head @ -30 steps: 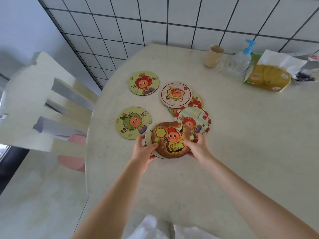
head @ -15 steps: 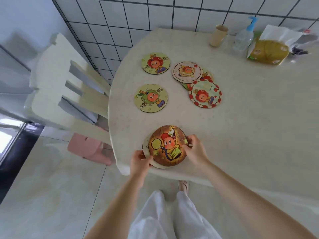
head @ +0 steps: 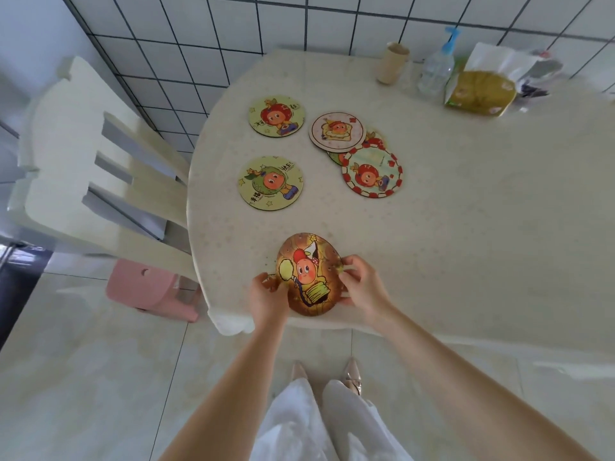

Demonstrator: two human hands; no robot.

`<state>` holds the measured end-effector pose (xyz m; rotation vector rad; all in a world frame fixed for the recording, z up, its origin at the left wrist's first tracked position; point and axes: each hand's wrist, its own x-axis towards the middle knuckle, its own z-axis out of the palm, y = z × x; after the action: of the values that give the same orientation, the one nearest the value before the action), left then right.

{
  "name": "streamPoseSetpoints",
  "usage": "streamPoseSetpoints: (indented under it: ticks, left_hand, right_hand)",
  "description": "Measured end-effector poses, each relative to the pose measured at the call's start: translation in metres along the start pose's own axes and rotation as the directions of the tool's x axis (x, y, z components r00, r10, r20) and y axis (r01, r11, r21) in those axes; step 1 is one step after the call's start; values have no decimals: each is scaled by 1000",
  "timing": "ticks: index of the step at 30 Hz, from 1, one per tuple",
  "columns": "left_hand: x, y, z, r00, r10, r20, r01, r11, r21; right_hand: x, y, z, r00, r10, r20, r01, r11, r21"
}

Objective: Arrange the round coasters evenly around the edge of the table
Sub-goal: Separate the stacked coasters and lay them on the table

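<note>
The round cream table (head: 466, 244) fills the frame's right. At its lower-centre edge, the left hand (head: 268, 296) and right hand (head: 361, 284) pinch a brown cartoon coaster (head: 307, 274). A green coaster (head: 270, 183) at centre-left bears Chinese characters, possibly "幸福"; a paper cup (head: 392, 63) at upper right hides its contents.

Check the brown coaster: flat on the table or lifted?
Lifted and tilted: brown coaster is pinched between left hand and right hand.

1. We see a white tiled wall (head: 299, 24) with dark grout behind the table (head: 466, 227).
2. We spot a cream slatted chair (head: 100, 168) at the left.
3. A pink stool (head: 149, 289) sits beneath it.
4. We get glossy pale floor tiles (head: 83, 377), brightly lit.
</note>
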<state>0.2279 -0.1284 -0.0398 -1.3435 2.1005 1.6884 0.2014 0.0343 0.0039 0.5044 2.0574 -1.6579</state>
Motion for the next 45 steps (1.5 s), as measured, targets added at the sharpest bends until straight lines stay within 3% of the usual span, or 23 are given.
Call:
streamPoseSetpoints:
  ticks: [5,8,15,20,25,29,34,45]
  left_hand:
    - [-8,7,21,969,-190,158,228,934,-274]
    - [-21,13,43,960,-201,195,257,908,-330]
    - [-71,18,122,984,-21,179,40,994,-104]
    - [-91,19,160,984,68,167,-65,998,-25]
    - [-97,24,186,984,143,111,-150,987,59]
    - [-89,15,183,980,125,151,-148,978,147]
    - [-82,26,175,992,111,64,-123,969,214]
    - [-16,103,182,983,131,126,-150,976,158]
  right_hand:
    - [-12,5,-32,997,72,14,-73,966,250]
    - [-15,15,-67,993,109,-39,-95,959,267]
    - [-17,49,-158,974,131,-183,-107,985,137]
    - [-13,67,-201,971,216,-104,-217,976,1]
    - [-5,75,-236,969,243,44,-229,952,-205]
    - [-3,80,-239,950,296,98,-251,911,-326]
    - [20,61,-261,958,255,128,-188,902,-390]
    - [109,-25,-253,980,158,120,-99,913,-395]
